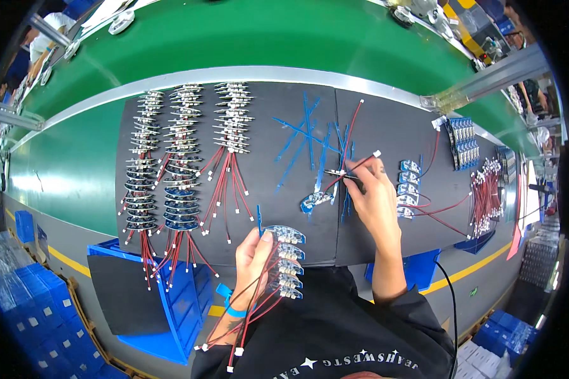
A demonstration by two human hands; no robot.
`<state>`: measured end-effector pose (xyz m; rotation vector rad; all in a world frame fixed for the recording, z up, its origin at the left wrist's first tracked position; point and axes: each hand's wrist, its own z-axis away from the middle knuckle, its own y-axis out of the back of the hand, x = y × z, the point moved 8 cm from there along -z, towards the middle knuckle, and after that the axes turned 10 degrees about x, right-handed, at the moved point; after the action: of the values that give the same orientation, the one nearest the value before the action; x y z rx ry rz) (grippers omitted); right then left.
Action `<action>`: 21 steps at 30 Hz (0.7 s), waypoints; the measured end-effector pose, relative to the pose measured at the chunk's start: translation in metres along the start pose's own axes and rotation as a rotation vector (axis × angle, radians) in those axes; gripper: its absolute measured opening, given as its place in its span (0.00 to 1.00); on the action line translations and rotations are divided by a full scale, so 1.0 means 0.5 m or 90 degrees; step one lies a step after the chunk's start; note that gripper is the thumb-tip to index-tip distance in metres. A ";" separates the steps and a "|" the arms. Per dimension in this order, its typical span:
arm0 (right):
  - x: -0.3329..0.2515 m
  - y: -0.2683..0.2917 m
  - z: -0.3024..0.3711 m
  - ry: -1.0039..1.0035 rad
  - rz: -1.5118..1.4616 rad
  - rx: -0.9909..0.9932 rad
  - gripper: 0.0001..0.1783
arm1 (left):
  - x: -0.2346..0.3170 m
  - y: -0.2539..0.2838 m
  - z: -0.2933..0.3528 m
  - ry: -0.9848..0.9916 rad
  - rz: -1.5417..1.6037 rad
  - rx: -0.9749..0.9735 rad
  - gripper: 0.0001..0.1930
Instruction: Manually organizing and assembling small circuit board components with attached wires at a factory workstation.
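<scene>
My left hand point(254, 254) is closed on the edge of a circuit board panel point(289, 252), a stack of several curved blue-and-white boards with red and black wires hanging over the wrist. Above the mat my right hand point(372, 192) pinches a thin dark tool point(340, 174) with a pale tip; its exact kind is too small to make out. Red wires with white connectors run by those fingertips. Just left of them a single curved board point(316, 201) lies on the mat. Thin blue scrap strips point(310, 136) lie beyond it, some partly under the right fingers.
Three columns of wired boards point(183, 158) stand on the left of the black mat point(278, 208). To the right are another board panel point(408, 189), stacked panels point(463, 144) and a bundle of red wires point(488, 196). A green conveyor point(246, 38) runs behind. Blue bins point(189, 309) stand below.
</scene>
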<state>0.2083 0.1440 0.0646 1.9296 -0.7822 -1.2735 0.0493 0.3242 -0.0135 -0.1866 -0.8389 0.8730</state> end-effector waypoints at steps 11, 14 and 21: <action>-0.048 0.164 0.035 0.100 -0.156 0.307 0.20 | 0.011 0.020 0.006 -0.044 0.020 -0.035 0.10; -0.042 0.196 0.031 -0.017 -0.520 0.202 0.25 | 0.005 0.027 -0.004 -0.014 0.047 -0.022 0.10; -0.001 0.197 -0.030 0.120 -0.136 0.157 0.20 | 0.021 0.040 0.002 -0.022 0.059 -0.011 0.12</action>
<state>0.2114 0.0901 0.1482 2.3459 -0.6771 -1.1367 0.0401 0.3446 -0.0162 -0.2279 -0.8760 0.9580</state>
